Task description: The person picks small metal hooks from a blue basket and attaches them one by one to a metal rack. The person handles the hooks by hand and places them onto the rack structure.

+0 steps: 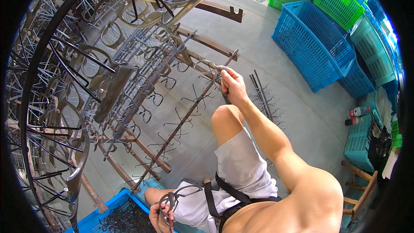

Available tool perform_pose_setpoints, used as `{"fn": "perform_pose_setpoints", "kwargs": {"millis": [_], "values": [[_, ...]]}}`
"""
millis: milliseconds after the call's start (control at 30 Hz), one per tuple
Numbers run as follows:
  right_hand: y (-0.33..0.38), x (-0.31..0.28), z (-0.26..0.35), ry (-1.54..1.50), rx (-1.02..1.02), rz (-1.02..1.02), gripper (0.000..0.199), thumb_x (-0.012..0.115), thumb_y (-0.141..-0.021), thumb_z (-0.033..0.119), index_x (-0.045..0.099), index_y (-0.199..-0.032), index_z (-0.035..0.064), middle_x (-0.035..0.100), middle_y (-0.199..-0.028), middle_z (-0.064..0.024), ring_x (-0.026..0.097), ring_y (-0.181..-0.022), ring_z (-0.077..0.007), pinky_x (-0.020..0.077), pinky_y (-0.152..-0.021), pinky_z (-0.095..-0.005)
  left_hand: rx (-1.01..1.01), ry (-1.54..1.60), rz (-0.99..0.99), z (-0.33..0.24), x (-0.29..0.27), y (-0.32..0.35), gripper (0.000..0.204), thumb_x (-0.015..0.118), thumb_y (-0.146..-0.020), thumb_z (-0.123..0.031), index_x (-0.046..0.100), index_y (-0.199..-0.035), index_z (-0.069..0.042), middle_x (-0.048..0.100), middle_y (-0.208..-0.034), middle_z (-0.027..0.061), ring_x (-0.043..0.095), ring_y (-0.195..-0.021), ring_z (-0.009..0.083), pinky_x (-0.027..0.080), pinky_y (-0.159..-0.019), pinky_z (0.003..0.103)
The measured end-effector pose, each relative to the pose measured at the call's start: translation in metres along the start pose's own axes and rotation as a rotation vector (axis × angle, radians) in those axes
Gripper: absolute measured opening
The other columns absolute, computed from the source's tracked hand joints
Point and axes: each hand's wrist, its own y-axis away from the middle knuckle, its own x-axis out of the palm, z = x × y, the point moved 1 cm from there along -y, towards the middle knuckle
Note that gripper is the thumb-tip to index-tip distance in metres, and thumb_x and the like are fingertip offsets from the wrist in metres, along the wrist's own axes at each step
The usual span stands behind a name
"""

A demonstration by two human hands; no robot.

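A long metal hanging rod [185, 112] with many short wire prongs slants from the lower left up to the middle. At its upper end my right hand [233, 85] is closed, fingers pinched on a grey eyeglass frame [206, 65] beside the rod. Whether that frame touches a prong I cannot tell. Low in the view, close to my lap, my left hand [159, 216] is closed around several dark eyeglass frames [169, 199]; one sticks out to the right over my shorts. My left fingers partly hide them.
Racks of similar frames [142, 86] crowd the left, with a black curved bar [32, 69] close by. A blue crate [92, 222] of small black pieces stands lower left. Bare pronged rods [263, 95] lie right of my arm. Blue crates [302, 43] and a wooden stool [364, 196] are at right.
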Motion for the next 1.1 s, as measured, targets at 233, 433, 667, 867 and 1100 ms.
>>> {"fn": "perform_pose_setpoints", "kwargs": {"millis": [233,433,667,867,1100], "values": [[0.007,0.006,-0.001,0.299,-0.114,0.074,0.026,0.054,-0.092,0.021,0.060,-0.114,0.0080,0.041,-0.055,0.0081,0.038,-0.045,-0.0021,0.0331,-0.042,-0.0195,0.184,-0.012,0.175,0.011,-0.026,-0.021,0.029,0.051,-0.088,-0.014,0.053,-0.112,0.000,0.059,-0.088,0.0141,0.055,-0.063,0.0188,0.047,-0.063,0.029],[0.005,0.002,0.005,0.406,-0.106,0.077,0.024,0.054,-0.092,0.019,0.063,-0.113,0.0106,0.040,-0.055,0.0080,0.039,-0.046,-0.0024,0.0335,-0.042,-0.0203,0.270,-0.253,0.059,0.017,0.000,-0.021,0.029,0.049,-0.085,-0.005,0.054,-0.113,-0.001,0.058,-0.081,0.0158,0.053,-0.060,0.0182,0.045,-0.058,0.026],[0.002,-0.003,0.002,0.382,-0.133,0.110,0.024,0.054,-0.092,0.017,0.063,-0.113,0.0106,0.040,-0.057,0.0080,0.038,-0.047,-0.0021,0.0335,-0.043,-0.0207,0.355,-0.198,0.165,0.014,0.041,-0.040,0.019,0.058,-0.083,-0.006,0.061,-0.100,0.003,0.060,-0.077,0.0176,0.056,-0.051,0.0203,0.046,-0.042,0.023],[-0.001,-0.007,0.005,0.354,-0.147,0.142,0.028,0.053,-0.089,0.011,0.060,-0.116,0.0091,0.041,-0.063,0.0072,0.038,-0.052,-0.0020,0.0342,-0.044,-0.0205,0.402,-0.237,0.174,0.017,0.047,-0.039,0.019,0.056,-0.082,-0.002,0.061,-0.100,0.002,0.056,-0.070,0.0147,0.056,-0.054,0.0205,0.047,-0.046,0.026],[0.000,-0.018,0.008,0.269,-0.101,0.201,0.046,0.050,-0.076,-0.001,0.055,-0.121,0.0072,0.040,-0.067,0.0061,0.039,-0.057,-0.0036,0.0369,-0.048,-0.0214,0.384,-0.219,0.143,0.021,0.047,-0.034,0.020,0.057,-0.082,-0.004,0.061,-0.101,0.002,0.060,-0.074,0.0171,0.054,-0.049,0.0197,0.045,-0.046,0.025]]}}
